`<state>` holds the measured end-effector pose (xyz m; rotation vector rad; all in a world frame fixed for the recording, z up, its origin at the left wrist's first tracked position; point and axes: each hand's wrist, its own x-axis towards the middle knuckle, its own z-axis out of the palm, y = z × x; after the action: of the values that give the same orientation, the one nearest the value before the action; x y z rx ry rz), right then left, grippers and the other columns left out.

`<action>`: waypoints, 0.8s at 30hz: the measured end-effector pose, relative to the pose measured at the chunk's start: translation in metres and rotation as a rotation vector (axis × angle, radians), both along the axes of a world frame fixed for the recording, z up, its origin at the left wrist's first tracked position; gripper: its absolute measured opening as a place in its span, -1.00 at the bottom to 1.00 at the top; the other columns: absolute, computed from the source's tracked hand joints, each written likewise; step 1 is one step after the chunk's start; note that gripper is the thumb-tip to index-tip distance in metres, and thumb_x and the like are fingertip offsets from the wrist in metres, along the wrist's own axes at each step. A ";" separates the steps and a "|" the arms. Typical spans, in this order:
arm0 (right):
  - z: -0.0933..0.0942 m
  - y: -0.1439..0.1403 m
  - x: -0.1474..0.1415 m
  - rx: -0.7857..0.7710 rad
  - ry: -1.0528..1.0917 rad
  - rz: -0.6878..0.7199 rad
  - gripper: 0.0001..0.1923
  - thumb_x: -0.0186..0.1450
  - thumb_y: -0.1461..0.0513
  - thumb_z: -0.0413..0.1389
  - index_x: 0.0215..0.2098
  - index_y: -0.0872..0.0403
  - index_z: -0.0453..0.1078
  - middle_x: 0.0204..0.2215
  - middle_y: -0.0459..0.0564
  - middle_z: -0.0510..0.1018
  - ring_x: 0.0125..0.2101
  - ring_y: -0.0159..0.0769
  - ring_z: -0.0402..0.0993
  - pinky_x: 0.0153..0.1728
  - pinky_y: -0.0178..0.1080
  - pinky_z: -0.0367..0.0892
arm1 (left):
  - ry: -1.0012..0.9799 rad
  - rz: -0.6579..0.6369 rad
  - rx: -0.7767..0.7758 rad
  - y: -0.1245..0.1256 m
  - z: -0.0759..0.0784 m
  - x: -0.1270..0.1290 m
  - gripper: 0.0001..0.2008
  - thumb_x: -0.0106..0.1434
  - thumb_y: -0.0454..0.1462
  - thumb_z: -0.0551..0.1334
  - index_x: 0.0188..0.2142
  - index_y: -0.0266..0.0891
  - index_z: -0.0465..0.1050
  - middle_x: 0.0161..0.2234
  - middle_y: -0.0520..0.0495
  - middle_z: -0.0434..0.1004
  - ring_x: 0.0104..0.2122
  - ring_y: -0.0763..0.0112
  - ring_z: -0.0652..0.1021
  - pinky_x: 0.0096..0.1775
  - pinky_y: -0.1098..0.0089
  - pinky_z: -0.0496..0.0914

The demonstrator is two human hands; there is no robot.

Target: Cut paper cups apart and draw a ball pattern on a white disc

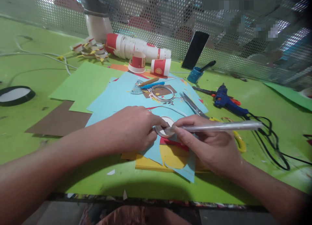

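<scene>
Scissors (192, 104), glue gun (227, 101) crowd right; left table (36, 43) open.

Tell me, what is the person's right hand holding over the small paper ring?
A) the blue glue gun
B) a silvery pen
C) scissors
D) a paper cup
B: the right hand grips a silvery pen, its tip at the paper ring that the left hand pins down.

A craft workbench is showing here. Coloured paper sheets (85, 83), scissors (192, 104), a glue gun (227, 101) and cut paper cups (136, 62) are lying beyond the hands.
</scene>
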<state>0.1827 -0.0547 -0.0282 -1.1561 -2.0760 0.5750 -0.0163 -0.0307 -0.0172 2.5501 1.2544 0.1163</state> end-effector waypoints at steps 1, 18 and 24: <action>0.000 0.000 0.000 0.002 -0.005 -0.001 -0.93 0.26 0.30 0.15 -0.32 0.04 0.49 -0.40 -0.12 0.65 -0.39 -0.34 0.60 -0.36 -0.36 0.54 | 0.003 0.002 -0.001 0.000 0.000 0.000 -0.51 0.14 -0.34 0.09 0.01 0.09 0.51 -0.43 0.00 0.62 -0.49 0.33 0.49 -0.41 0.41 0.29; 0.000 -0.002 -0.001 -0.084 -0.006 -0.009 -0.95 0.27 0.27 0.15 -0.33 -0.01 0.46 -0.40 -0.10 0.65 -0.38 -0.26 0.61 -0.37 -0.28 0.56 | 0.014 -0.011 0.001 -0.001 0.003 0.001 -0.54 0.14 -0.34 0.09 -0.02 0.07 0.53 -0.45 0.00 0.61 -0.54 0.38 0.45 -0.46 0.45 0.25; 0.001 -0.002 0.001 -0.085 0.013 -0.024 -0.95 0.26 0.29 0.16 -0.33 0.00 0.46 -0.41 -0.12 0.65 -0.42 -0.30 0.61 -0.43 -0.31 0.55 | 0.023 -0.022 0.023 -0.001 0.001 -0.001 -0.54 0.14 -0.34 0.07 -0.04 0.06 0.53 -0.47 0.00 0.60 -0.55 0.38 0.43 -0.46 0.44 0.24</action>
<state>0.1836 -0.0570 -0.0271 -1.2204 -2.0415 0.6636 -0.0169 -0.0318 -0.0166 2.5910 1.2404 0.0971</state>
